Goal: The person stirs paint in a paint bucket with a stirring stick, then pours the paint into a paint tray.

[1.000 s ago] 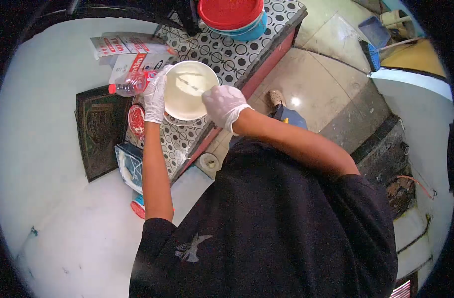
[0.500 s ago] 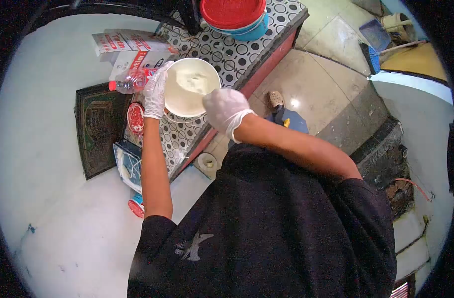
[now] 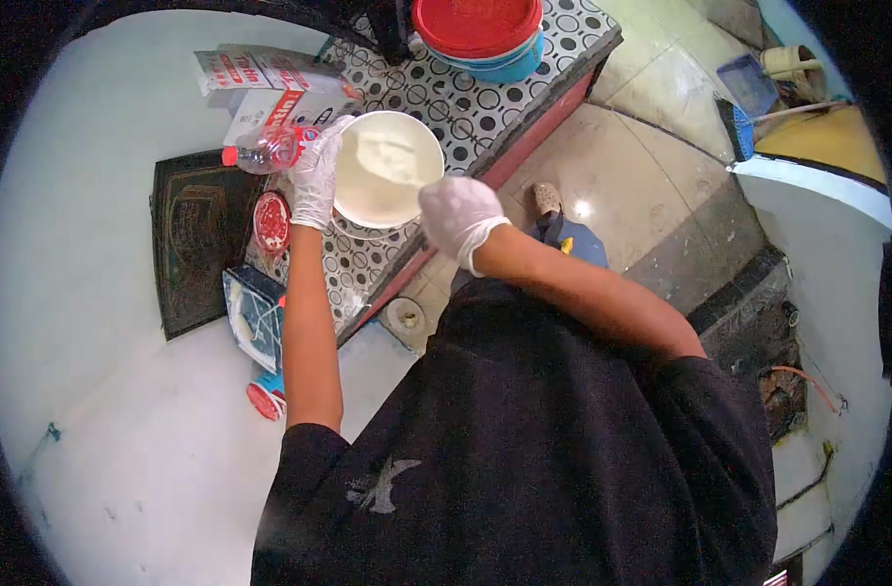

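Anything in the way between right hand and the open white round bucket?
Nothing visible. The white-gloved right hand overlaps the near right edge of the open white round bucket in view. The white-gloved left hand is at the opposite side; the clear plastic bottle with a red cap lies beyond it, off that path.

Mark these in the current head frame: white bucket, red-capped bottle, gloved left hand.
White bucket (image 3: 372, 203): head view, on the inner wall.
Red-capped bottle (image 3: 259, 155): head view, on the clear body beside the cap.
Left hand (image 3: 316, 175): head view, on the gloved back of the hand.
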`<state>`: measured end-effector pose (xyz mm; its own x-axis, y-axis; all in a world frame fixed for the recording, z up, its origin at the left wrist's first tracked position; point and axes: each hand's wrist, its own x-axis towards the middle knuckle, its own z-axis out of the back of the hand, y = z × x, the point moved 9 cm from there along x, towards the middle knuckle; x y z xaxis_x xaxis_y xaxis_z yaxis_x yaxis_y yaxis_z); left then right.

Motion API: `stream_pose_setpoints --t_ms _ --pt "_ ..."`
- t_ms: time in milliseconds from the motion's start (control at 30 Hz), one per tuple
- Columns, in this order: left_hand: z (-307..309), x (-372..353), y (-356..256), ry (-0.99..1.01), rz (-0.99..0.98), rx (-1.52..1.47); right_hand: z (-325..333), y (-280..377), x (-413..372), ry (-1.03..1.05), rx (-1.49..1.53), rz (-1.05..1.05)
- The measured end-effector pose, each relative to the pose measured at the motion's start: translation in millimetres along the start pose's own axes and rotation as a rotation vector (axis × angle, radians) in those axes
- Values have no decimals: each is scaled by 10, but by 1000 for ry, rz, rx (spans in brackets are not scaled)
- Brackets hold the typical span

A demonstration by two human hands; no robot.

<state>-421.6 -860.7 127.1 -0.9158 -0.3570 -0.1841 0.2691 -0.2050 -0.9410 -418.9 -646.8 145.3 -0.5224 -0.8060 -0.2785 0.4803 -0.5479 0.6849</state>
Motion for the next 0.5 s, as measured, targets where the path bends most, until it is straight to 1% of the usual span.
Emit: stream_pose_setpoints --t_ms 33,67,133,167,200,267,300,400,433,467,500 --pt "10 13 -30 -19 3 -8 95 -37 -55 -192 -10 54" --pt "29 27 -22 -22 2 -7 147 18 -58 -192 -10 57" --pt "62 20 8 -17 -26 5 173 148 -107 -80 28 35" --pt "48 35 11 -14 -28 1 241 268 -207 -279 67 159" --pt "34 45 22 -8 -16 -33 186 224 -176 -280 62 157" --pt "39 48 23 -1 -8 -65 2 90 -34 -87 57 60" --pt "59 36 3 -7 -29 -10 43 -21 -31 -85 92 -15" --pt "121 44 36 -18 -52 71 91 108 -114 -118 36 57" --pt "129 67 47 -18 -61 89 86 183 -195 -266 10 91" --pt "100 78 15 -17 -65 87 128 184 -164 -269 6 90" --pt "63 74 -6 -16 -64 92 63 110 -90 -122 20 22"
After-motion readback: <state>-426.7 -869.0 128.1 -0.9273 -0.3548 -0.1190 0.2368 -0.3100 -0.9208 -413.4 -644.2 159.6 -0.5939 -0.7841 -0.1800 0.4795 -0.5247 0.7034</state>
